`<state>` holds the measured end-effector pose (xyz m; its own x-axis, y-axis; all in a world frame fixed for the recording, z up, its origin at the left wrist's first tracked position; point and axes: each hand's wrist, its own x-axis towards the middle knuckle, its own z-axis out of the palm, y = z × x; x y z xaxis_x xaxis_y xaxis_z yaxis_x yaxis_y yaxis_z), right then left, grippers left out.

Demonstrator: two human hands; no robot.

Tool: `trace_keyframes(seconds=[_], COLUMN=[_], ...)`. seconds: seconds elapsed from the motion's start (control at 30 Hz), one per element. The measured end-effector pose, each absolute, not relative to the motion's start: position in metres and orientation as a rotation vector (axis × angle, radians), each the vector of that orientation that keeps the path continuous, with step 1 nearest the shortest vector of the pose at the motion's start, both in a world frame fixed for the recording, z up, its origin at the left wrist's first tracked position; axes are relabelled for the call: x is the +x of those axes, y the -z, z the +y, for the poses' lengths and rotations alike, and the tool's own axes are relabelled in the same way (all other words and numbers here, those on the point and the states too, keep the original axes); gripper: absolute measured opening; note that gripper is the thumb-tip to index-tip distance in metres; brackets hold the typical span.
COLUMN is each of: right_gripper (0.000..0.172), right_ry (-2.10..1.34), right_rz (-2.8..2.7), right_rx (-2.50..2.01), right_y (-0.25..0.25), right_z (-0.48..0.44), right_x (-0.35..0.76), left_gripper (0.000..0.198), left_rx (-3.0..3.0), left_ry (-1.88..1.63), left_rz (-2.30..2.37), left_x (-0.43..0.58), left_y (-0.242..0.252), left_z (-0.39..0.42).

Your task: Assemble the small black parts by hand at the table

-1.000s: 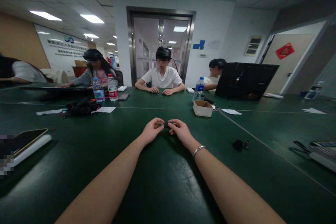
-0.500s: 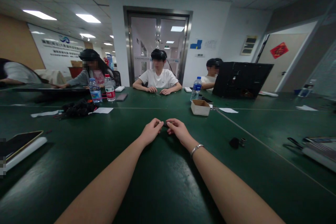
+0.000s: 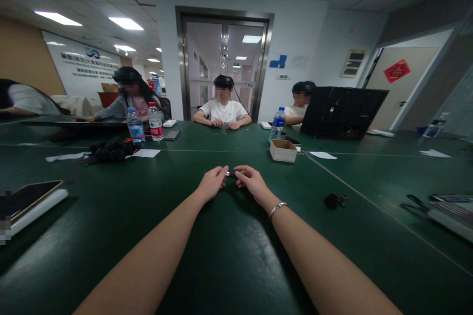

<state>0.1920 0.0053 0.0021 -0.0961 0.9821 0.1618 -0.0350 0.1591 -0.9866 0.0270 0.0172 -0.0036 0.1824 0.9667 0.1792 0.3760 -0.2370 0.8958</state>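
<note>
A small dark piece with a silvery end (image 3: 231,174) spans the gap between my two hands, just above the green table (image 3: 207,256). My left hand (image 3: 213,182) pinches its silvery end between thumb and fingers. On the dark end, the thumb and fingers of my right hand (image 3: 253,182) are closed; a silver bracelet (image 3: 278,210) circles that wrist. The piece is too small and partly covered to name its kind. To the right lie a black rounded item (image 3: 331,201) and a little metallic cylinder (image 3: 343,200), close together.
Ahead on the right stands an open cardboard box (image 3: 283,152) near a water bottle (image 3: 278,124). A black cable bundle (image 3: 113,150) and two bottles are at left. A phone (image 3: 33,197) rests at the left edge. Co-workers, one a person in white (image 3: 222,110), sit across the table.
My hands have drawn slightly apart, so more of the small piece and its silvery end now shows. The view has shifted a little.
</note>
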Motion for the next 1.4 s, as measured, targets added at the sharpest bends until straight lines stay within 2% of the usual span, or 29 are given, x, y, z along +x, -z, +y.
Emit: trace_keyframes(seconds=[0.07,0.2,0.33,0.5,0.63,0.8,0.97,1.13,1.3,1.4], right_gripper=[0.032,0.032,0.033,0.032,0.033,0.033,0.033,0.034,0.033,0.033], right_ry=[-1.178,-1.173,-1.168,-1.172,-1.167,-1.166,-1.166,-1.165,-1.169,-1.171], right_rz=[-1.326,-1.344,-1.329,-1.330,-1.315,-1.324,-1.317,-1.313,-1.302,-1.292], right_rx=[-1.026,-1.033,-1.032,-1.014,-1.019,-1.024,-1.020,-1.018,-1.029,-1.036], right_y=[-0.0035,-0.0044,-0.0020,-0.0002,-0.0003,-0.0002,0.0003,0.0012,-0.0004,-0.0010], right_z=[0.0039,0.0023,0.0046,0.0064,0.0056,0.0049,0.0063,0.0077,0.0064,0.0057], right_x=[0.1917,0.1918,0.1921,0.1919,0.1921,0.1929,0.1933,0.1927,0.1923,0.1921], left_gripper=[0.044,0.052,0.041,0.051,0.038,0.046,0.038,0.043,0.032,0.037], left_rx=[1.749,1.759,1.737,1.757,1.754,1.805,1.815,1.842,1.843,1.868], left_ry=[-1.032,-1.003,-1.032,-1.020,-1.049,-1.012,-1.018,-1.012,-1.037,-1.001], left_rz=[1.252,1.322,1.247,1.313,1.263,1.290,1.271,1.286,1.279,1.300], left_x=[0.0265,0.0255,0.0256,0.0263,0.0268,0.0271,0.0274,0.0279,0.0275,0.0274], left_y=[0.0039,0.0046,0.0046,0.0048,0.0059,0.0062,0.0035,0.0031,0.0010,0.0008], left_z=[0.0172,0.0176,0.0171,0.0164,0.0166,0.0161,0.0134,0.0125,0.0090,0.0092])
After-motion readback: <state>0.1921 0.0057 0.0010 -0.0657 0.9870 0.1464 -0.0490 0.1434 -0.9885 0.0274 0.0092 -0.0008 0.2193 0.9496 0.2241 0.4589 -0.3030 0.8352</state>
